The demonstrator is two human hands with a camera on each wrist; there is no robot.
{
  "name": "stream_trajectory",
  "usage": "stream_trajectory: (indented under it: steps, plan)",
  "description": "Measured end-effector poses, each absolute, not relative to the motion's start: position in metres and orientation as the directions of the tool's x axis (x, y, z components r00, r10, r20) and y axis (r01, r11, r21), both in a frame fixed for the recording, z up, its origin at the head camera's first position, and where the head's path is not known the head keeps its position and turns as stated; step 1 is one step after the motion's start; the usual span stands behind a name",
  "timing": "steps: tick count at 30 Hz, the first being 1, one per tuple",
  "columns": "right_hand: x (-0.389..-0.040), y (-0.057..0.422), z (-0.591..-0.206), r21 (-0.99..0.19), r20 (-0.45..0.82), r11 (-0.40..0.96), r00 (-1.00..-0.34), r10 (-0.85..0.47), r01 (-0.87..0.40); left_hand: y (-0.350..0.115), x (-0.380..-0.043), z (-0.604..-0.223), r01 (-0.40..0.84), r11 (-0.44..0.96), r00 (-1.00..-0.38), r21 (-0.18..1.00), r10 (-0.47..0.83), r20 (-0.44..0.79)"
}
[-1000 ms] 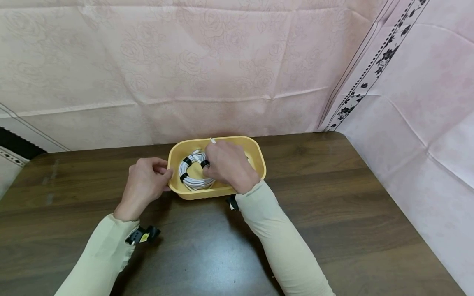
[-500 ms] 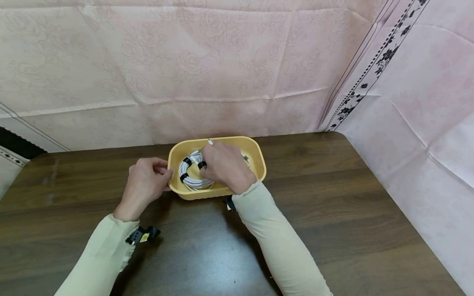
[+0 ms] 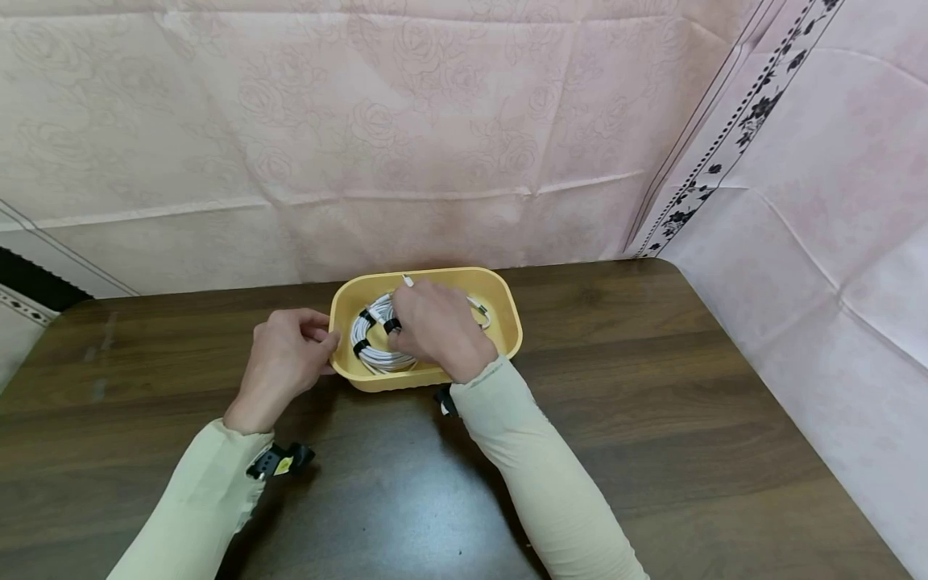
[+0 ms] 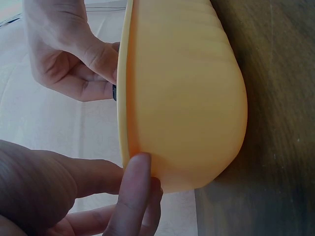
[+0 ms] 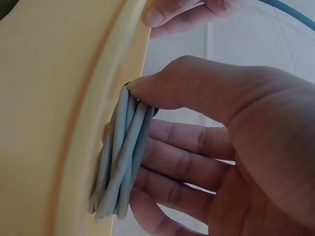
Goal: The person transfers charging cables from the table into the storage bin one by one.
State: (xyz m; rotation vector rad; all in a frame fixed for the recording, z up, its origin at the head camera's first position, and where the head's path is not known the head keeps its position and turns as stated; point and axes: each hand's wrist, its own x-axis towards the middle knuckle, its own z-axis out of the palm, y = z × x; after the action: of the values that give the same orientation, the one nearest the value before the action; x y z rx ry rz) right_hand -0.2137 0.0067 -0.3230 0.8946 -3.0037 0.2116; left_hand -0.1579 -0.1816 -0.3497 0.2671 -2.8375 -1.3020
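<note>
A yellow plastic bin (image 3: 424, 380) stands on the table, and a coil of white cable (image 3: 382, 360) bound with black straps lies inside it. My left hand (image 3: 284, 354) pinches the bin's left rim; in the left wrist view its fingertips (image 4: 139, 167) press the outer wall. My right hand (image 3: 441, 326) reaches into the bin and grips the right side of the coil. In the right wrist view the thumb and fingers hold the bundled cable strands (image 5: 122, 157). A white connector (image 3: 408, 280) sticks up beyond the right knuckles. The right hand covers part of the coil.
The brown wooden table (image 3: 652, 419) extends to both sides and in front of the bin. Behind the bin hangs a pale floral cloth (image 3: 435, 145), close to the table's back edge. Another cloth (image 3: 855, 209) hangs along the right side.
My right hand has shifted slightly left inside the bin, and a loop of cable now shows to its right. The connector has moved a little left. My left hand and the bin stay put.
</note>
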Motion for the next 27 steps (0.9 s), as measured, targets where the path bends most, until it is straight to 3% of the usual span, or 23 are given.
stream_trajectory:
  steps: [27]
  plan:
    - [-0.2152,0.0015,-0.33,-0.128,0.048,0.826,-0.835,-0.548,-0.549,-0.1836,-0.1578,-0.3505,-0.147,0.644,-0.987,0.751,-0.147,-0.067]
